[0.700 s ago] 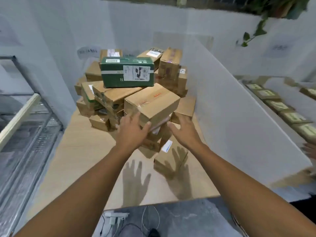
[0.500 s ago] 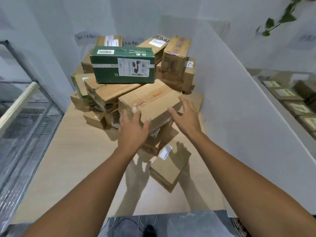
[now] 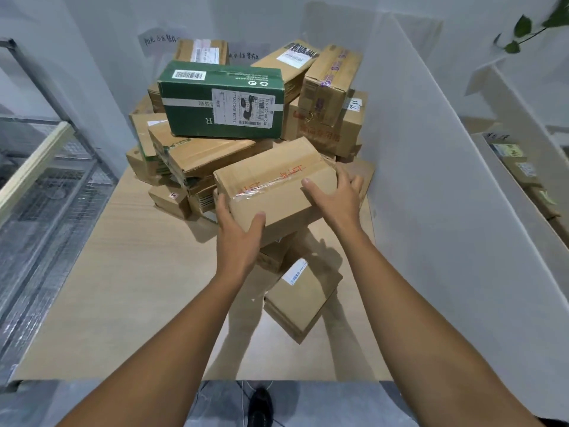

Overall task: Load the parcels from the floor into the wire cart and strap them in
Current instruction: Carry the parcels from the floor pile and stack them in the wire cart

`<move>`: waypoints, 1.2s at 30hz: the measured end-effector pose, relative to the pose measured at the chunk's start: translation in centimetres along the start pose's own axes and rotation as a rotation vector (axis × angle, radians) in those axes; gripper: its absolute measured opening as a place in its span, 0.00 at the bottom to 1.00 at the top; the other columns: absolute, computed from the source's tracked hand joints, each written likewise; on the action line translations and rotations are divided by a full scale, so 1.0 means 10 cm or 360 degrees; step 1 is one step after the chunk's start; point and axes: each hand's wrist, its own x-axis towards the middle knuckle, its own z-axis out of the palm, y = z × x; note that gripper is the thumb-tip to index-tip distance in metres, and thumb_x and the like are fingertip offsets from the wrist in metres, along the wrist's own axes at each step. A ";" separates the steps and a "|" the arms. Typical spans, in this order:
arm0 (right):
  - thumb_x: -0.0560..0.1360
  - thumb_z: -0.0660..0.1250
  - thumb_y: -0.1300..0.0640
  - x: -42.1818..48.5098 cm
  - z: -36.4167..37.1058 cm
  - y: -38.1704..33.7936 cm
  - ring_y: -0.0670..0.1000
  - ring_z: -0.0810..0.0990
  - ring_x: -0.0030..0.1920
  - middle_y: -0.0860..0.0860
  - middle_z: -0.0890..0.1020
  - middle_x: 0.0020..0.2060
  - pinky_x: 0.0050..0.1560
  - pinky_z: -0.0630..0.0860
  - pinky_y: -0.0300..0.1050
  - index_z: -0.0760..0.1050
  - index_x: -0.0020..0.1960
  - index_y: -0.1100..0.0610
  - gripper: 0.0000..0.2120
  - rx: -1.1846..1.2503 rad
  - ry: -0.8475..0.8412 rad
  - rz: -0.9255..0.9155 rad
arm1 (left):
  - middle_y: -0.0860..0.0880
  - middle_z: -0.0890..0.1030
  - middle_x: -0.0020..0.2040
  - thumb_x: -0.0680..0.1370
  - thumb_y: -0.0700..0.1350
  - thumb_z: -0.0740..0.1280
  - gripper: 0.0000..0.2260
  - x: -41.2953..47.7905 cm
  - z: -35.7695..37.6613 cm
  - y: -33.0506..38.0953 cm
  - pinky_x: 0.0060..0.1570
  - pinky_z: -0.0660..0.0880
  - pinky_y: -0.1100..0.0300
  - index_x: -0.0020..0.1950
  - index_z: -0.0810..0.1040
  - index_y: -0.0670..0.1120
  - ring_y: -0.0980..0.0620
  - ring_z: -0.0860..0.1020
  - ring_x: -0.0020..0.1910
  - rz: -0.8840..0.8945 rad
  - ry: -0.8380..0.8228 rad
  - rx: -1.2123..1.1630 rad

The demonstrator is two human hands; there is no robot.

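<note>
White partition walls [image 3: 431, 186], tan board [image 3: 123, 288], plant [image 3: 525, 27] top rt.

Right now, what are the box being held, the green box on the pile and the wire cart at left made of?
Held box: brown cardboard, matte; glossy clear tape with red print glints across its top.
Green box: probably printed cardboard, slight sheen; folded edges, stuck-on white label.
Wire cart: grey metal mesh and frame by the look; coating unclear.
</note>
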 end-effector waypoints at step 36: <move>0.73 0.77 0.47 -4.94 4.35 -2.66 0.47 0.78 0.62 0.50 0.77 0.63 0.66 0.77 0.55 0.76 0.66 0.44 0.23 0.0717 -0.0991 -0.0486 | 0.61 0.78 0.65 0.78 0.50 0.76 0.28 -1.67 -6.35 -2.48 0.55 0.79 0.68 0.75 0.69 0.62 0.65 0.80 0.60 -0.0178 0.1172 -0.0758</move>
